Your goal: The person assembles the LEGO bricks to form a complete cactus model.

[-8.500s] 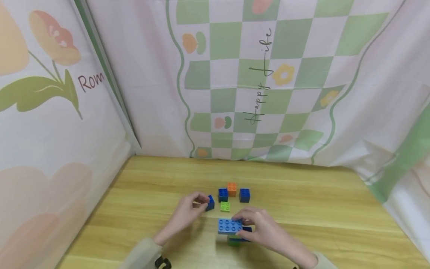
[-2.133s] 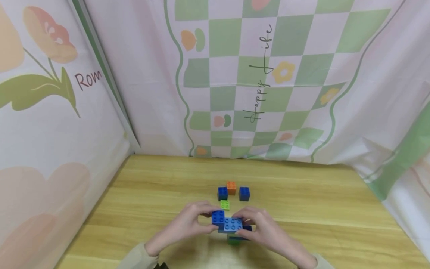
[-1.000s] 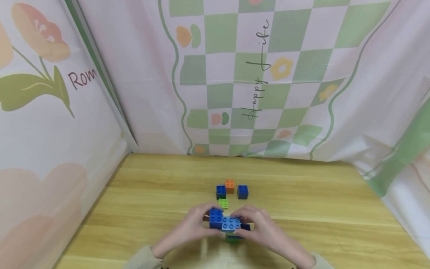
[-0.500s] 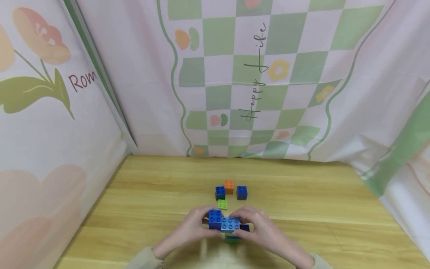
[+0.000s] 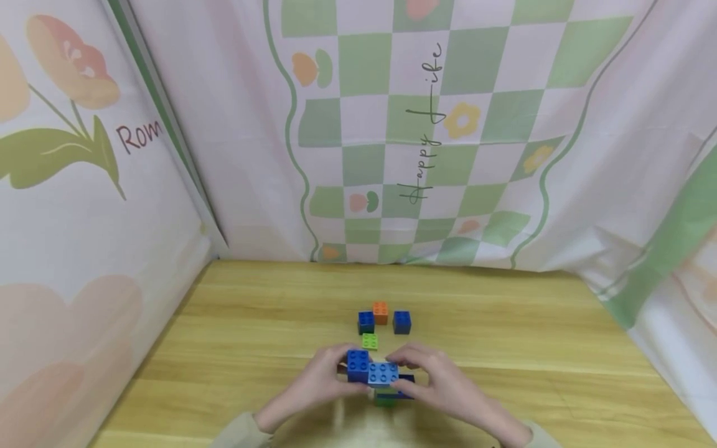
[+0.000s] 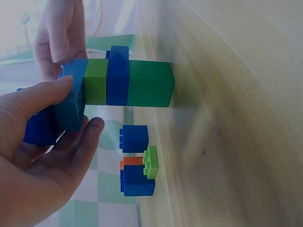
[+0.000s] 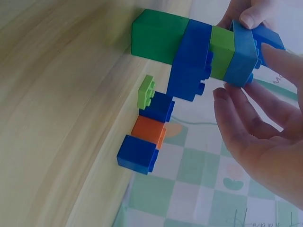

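Note:
A brick stack stands on the table: a green brick [image 6: 150, 83] at the bottom, a long dark blue brick [image 7: 190, 59], a lime brick [image 7: 222, 51] and a wide light blue brick [image 5: 383, 373]. A square dark blue brick [image 5: 358, 365] sits on the light blue brick's left end, studs up. My left hand [image 5: 317, 381] grips this dark blue brick, its thumb reaching onto the light blue brick's side. Around the light blue brick's right end, my right hand [image 5: 439, 378] pinches with thumb and fingers. The right wrist view shows its fingertips [image 7: 220, 93] right at that brick's edge.
Beyond the stack on the wooden table [image 5: 504, 336] lie two dark blue bricks [image 5: 402, 322], an orange brick [image 5: 380, 312] and a thin lime brick [image 5: 370, 341]. A printed curtain [image 5: 364, 124] hangs behind the table, with a fabric wall [image 5: 95, 230] at the left.
Since the earliest frame, my left hand has brought the square dark blue brick from the table onto the light blue brick's left end. Over the last second the hands barely moved.

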`<state>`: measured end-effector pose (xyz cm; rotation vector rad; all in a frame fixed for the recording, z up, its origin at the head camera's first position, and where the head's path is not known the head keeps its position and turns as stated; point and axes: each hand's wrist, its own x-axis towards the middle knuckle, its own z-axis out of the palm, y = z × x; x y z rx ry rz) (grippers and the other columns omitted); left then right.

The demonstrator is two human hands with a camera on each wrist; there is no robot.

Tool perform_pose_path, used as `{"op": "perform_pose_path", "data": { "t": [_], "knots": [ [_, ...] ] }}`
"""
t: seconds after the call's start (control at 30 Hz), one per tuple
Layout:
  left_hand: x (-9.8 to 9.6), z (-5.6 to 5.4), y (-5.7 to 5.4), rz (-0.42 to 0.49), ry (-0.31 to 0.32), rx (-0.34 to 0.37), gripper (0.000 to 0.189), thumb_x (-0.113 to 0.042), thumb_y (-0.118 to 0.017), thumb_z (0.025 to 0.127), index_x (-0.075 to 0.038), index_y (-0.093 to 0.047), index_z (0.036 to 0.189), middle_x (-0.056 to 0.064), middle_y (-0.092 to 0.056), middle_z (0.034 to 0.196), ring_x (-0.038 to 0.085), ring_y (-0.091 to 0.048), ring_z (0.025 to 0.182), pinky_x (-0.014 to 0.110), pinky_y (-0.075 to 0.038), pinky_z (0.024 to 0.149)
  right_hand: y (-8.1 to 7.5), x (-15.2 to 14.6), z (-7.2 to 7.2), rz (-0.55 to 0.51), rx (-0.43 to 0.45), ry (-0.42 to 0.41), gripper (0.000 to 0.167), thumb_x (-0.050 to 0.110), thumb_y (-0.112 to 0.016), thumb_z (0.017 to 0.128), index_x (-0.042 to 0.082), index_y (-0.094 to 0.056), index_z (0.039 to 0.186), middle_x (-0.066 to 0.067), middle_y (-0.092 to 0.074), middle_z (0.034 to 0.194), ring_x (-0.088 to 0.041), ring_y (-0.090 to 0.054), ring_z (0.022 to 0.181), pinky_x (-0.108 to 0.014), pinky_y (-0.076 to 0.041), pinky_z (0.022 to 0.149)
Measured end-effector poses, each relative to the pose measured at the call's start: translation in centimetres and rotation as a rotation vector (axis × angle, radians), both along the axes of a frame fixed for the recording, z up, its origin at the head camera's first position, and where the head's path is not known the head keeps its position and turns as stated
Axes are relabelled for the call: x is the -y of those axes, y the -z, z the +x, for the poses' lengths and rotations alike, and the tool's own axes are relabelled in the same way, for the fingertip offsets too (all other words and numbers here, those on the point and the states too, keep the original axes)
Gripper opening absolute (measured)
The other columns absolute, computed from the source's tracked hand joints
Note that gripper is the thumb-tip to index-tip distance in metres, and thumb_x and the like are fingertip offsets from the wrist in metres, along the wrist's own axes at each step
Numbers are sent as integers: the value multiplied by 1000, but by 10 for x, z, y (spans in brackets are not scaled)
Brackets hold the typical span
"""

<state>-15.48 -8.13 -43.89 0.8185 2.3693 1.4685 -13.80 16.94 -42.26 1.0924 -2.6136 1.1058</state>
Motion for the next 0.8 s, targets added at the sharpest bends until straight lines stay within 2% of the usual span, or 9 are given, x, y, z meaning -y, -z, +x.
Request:
{"op": "perform_pose_path", "data": {
  "t": [0.13,0.4,0.5,0.63,0.8],
  "knots": [
    [0,1,-1,12,-5,14,49,-12,-83,76,-2,-64,120,10,-72,108,4,-67,92,12,-55,81,1,-4,-3,-23,-45,37,24,21,-71,91,13,-69,114,-3,-73,108,-18,-69,94,-30,-62,80],
    [0,1,-1,15,-8,25,51,-14,-83,77,-1,-62,121,9,-73,107,3,-67,90,12,-55,80,5,-10,-17,-66,-124,72,19,8,-71,89,9,-70,108,-7,-75,103,-17,-71,89,-28,-62,78],
    [1,1,-1,18,-3,30,51,-13,-83,77,-1,-62,122,9,-73,107,2,-67,90,12,-56,80,7,-12,-23,-65,-102,78,18,7,-69,91,9,-70,108,-6,-74,100,-15,-70,88,-28,-63,76],
    [2,0,-1,13,-1,42,52,-13,-83,77,-2,-62,124,8,-73,108,0,-67,91,12,-56,80,10,-14,-28,-57,-23,94,17,11,-67,93,9,-70,109,-8,-74,101,-10,-69,89,-26,-62,75],
    [5,0,-2,4,-1,44,55,-14,-83,77,-4,-62,127,9,-73,112,3,-68,94,12,-55,82,15,-13,-34,-38,93,109,20,13,-67,93,4,-69,111,-15,-73,105,-15,-70,91,-24,-62,76]
  ]
}}
